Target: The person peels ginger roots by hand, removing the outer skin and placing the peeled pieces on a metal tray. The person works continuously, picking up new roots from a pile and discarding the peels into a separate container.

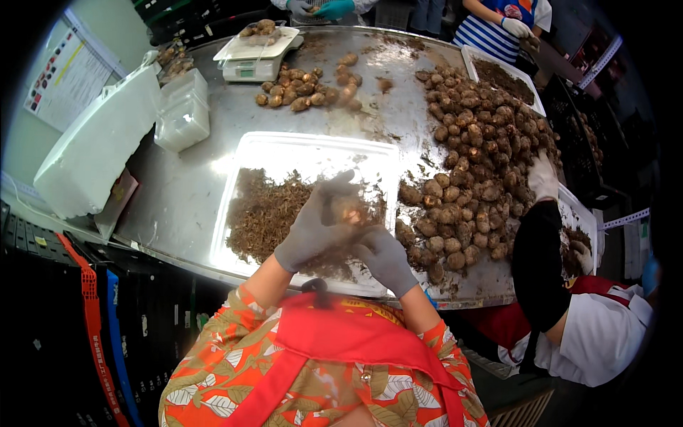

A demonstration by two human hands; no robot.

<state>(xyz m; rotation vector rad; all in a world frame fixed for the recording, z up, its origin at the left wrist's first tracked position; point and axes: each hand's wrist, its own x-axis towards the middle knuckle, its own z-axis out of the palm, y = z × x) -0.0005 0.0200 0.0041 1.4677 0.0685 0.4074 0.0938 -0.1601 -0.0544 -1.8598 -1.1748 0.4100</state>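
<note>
Over a white foam tray [390,171], my two grey-gloved hands come together around a small brown taro root [350,211], smeared by motion. My left hand [317,222] grips it from the left, thumb and fingers curled about it. My right hand [385,257] meets it from the lower right with bent fingers; their tips are blurred. A pale patch shows on the taro's surface. Brown fibrous peelings [265,213] cover much of the tray beneath my hands.
To the right lies a large heap of taro roots [475,178]. A co-worker's gloved hand [543,176] reaches into it. Farther back stand a white scale [257,60], a smaller taro pile [295,89] and another peelings tray [504,80]. Clear plastic boxes [183,112] stand at left.
</note>
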